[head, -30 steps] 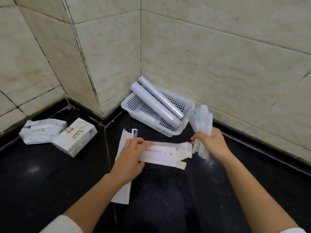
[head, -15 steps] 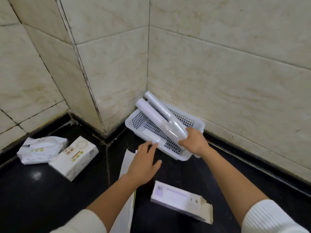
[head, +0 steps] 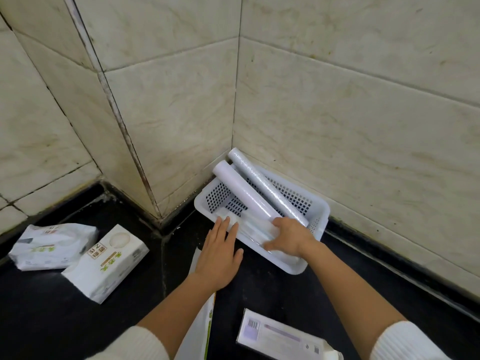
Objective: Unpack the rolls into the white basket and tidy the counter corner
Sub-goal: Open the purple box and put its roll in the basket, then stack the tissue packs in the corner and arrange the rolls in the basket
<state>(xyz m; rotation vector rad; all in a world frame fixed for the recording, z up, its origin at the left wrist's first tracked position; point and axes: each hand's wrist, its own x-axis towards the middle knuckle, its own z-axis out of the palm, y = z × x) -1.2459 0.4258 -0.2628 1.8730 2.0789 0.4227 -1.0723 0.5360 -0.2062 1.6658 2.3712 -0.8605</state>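
Observation:
A white perforated basket (head: 318,207) sits in the tiled corner on the black counter. Two long white rolls lie slanted in it: one roll (head: 245,192) to the left, a shinier roll (head: 270,189) against the wall. My right hand (head: 289,236) lies in the basket's near end, fingers spread on a clear film bundle (head: 253,228). My left hand (head: 220,252) is flat and open, its fingertips touching the basket's front left rim. An opened white carton (head: 281,337) lies on the counter near me.
Two white tissue packs (head: 106,263) (head: 50,245) lie at the left on the counter. A flat white bag (head: 198,326) lies under my left forearm. Tiled walls close in the corner behind the basket.
My right hand carried the film bundle into the basket and now presses it down. My left hand dropped the carton, which lies near me, and moved up to the basket's rim.

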